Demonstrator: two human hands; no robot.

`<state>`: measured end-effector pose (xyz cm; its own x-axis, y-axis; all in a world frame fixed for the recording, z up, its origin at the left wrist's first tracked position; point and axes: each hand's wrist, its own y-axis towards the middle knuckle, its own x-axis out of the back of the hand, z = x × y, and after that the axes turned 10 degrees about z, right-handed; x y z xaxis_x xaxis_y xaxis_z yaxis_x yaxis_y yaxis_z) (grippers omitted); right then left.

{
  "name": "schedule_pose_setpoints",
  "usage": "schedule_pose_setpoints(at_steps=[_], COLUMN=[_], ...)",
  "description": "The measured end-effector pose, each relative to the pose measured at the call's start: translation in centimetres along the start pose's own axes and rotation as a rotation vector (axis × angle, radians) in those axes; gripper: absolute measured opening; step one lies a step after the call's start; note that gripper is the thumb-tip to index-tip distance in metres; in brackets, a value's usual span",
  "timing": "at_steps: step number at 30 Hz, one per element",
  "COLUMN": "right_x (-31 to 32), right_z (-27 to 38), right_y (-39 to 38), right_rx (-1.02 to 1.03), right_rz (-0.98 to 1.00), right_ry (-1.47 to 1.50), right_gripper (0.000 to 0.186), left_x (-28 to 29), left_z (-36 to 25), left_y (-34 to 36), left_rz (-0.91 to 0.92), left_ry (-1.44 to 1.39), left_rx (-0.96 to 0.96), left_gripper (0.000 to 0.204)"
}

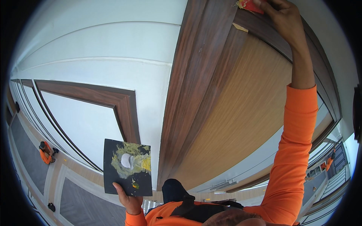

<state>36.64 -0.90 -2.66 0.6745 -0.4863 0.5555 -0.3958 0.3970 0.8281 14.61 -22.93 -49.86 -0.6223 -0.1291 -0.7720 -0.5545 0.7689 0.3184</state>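
High at the top right, my right hand [285, 19] grips a red putty spreader [252, 5] with yellowish putty on its edge. It rests by the upper corner of a dark brown wooden frame [200, 56]; whether the edge touches the wood I cannot tell. Just below it, a pale tan patch [240, 27] shows at the joint of the frame. Low on the left, my left hand [130, 199] holds a flat black board [145, 189] by its bottom edge, thumb on the face. Yellow-green putty [141, 164] is smeared across the board, with a white dollop [127, 161] in the middle.
A light wood panel [237, 109] fills the frame. White wall [109, 41] and a brown-trimmed white panel [83, 113] lie left. Far below, a person in orange [46, 152] is on the floor near a dark bag [51, 206]; another orange-clad person [330, 160] is far right.
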Motion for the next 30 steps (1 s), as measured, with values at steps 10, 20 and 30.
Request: schedule_pose_setpoints(at_steps=[10,20,30], right_x=[0.8,-0.7,-1.0], right_z=[-2.9,-2.9,-3.6], right_y=[1.0,-0.7,-0.4], right_rx=[0.110,0.038,0.041], right_rz=[-0.142,-0.163,-0.152], right_ry=[-0.095,0.197,0.026], right_gripper=[0.027,0.020,0.023], left_x=[0.0,0.0,0.4], left_z=[0.0,0.1,0.2], left_y=[0.0,0.1,-0.1], left_rz=[0.012,0.005,-0.008], left_ry=[0.018,0.001,0.007], left_rx=[-0.011,-0.021,0.001], left_gripper=[0.062,0.062,0.063])
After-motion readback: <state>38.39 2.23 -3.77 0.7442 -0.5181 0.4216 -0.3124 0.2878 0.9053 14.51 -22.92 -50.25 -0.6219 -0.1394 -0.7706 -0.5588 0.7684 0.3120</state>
